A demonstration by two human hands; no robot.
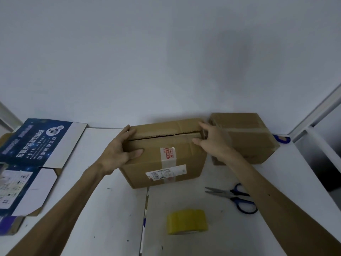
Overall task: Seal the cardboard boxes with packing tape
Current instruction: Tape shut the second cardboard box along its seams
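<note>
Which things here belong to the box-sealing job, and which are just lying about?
Job: centre box, top seam untaped, left hand and right hand pressing its flaps; yellow tape roll; scissors; taped box at right.
Lying about: flattened blue printed carton at left; blue object behind the taped box.

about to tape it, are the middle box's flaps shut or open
Folded shut but untaped: the box shows a dark gap along its seam.
</note>
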